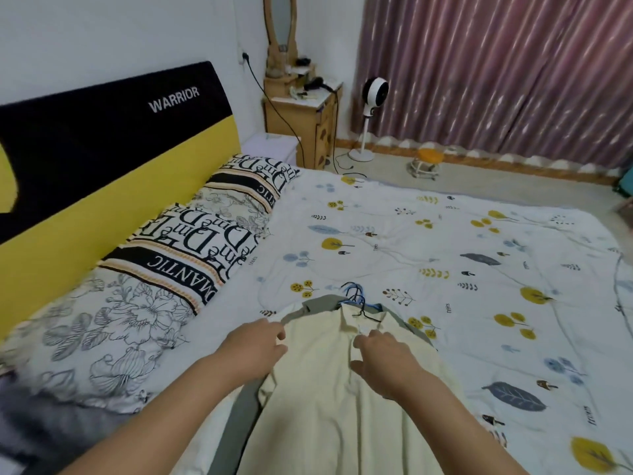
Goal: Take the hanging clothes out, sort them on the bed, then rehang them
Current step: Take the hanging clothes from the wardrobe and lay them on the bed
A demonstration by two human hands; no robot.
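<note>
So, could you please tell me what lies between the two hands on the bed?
In the head view, the cream shirt lies between the left hand and the right hand, its collar and button placket running up the gap.

From my feed I see two bare forearms reaching in from the bottom edge, no sleeves showing on either. The left hand (255, 344) and right hand (385, 358) wear no gloves, and I spot no rings, watch or bracelet.
</note>
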